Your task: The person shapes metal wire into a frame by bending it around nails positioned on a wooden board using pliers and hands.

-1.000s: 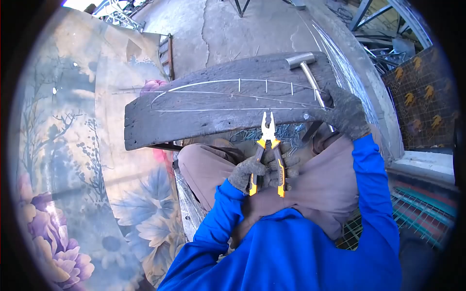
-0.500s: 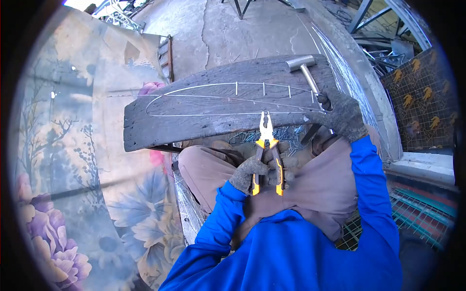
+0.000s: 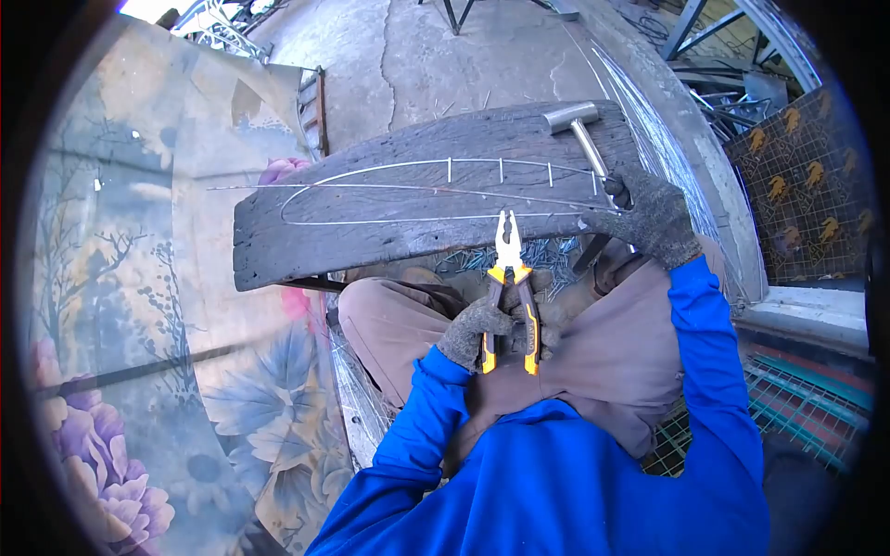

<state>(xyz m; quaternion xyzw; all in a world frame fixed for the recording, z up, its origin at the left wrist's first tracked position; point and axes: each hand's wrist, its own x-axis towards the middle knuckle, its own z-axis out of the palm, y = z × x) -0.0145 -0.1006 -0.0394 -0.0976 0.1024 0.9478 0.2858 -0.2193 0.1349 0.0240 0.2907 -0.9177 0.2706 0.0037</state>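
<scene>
Within left hand (image 3: 476, 335), pliers (image 3: 509, 258) (open).

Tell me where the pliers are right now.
In the head view, the pliers are near the centre, in the gloved left hand above the lap, left of the right hand, jaws toward the wooden board.

From where I stand, this looks like a metalworking workshop. The floor (image 3: 348, 69) is bare, cracked concrete, with long metal rods (image 3: 649, 139) lying along it. Small cut pieces (image 3: 468, 260) litter the ground by a rough, dark wooden counter (image 3: 371, 199) that carries a hammer (image 3: 584, 137) and a bent wire frame (image 3: 371, 169). Steel framing (image 3: 709, 35) and scrap stand beyond.
</scene>
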